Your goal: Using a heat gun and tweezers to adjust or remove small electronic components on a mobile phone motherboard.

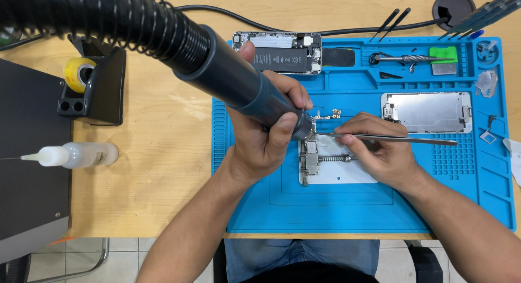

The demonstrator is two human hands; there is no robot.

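Left hand (266,136): I grip the hot-air nozzle (239,85), stiff and bulky, by its barrel.
Right hand (380,153): I pinch thin tweezers (396,138) mid-shaft.
Board (312,155): fragile, clamped mid-mat (369,207).

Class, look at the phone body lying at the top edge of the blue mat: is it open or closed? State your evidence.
Open. The silver phone body lies with its black battery and inner parts exposed, and the detached screen panel rests apart on the blue silicone mat.

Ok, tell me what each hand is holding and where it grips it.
The left hand grips the hot-air handpiece near its nozzle end. The right hand pinches metal tweezers close to their tips.
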